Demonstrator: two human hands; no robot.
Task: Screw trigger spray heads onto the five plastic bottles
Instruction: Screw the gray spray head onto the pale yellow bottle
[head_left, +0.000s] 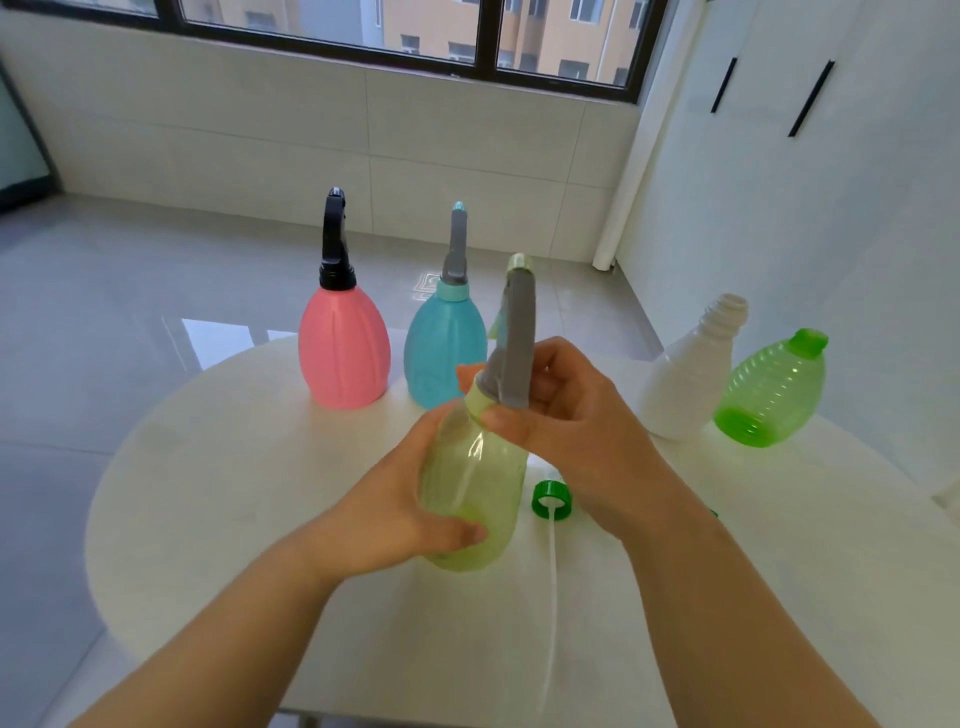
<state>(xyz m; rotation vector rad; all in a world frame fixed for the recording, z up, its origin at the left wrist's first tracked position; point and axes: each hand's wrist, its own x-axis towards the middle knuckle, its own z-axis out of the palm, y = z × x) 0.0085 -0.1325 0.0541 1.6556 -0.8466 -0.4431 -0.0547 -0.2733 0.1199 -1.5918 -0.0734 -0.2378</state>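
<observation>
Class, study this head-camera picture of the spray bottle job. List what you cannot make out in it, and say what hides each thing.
- Head view: how far the grey spray head is screwed onto the pale green bottle; the right hand covers the collar.
- Head view: the loose green spray head; only its collar and tube show, the right wrist hides the rest.
- Head view: the white table; its near edge is cut off by the frame.

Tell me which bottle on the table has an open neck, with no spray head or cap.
The white bottle, at the right beside the bright green bottle. Its threaded neck is bare; the green one wears a cap, and the other three carry spray heads.
</observation>
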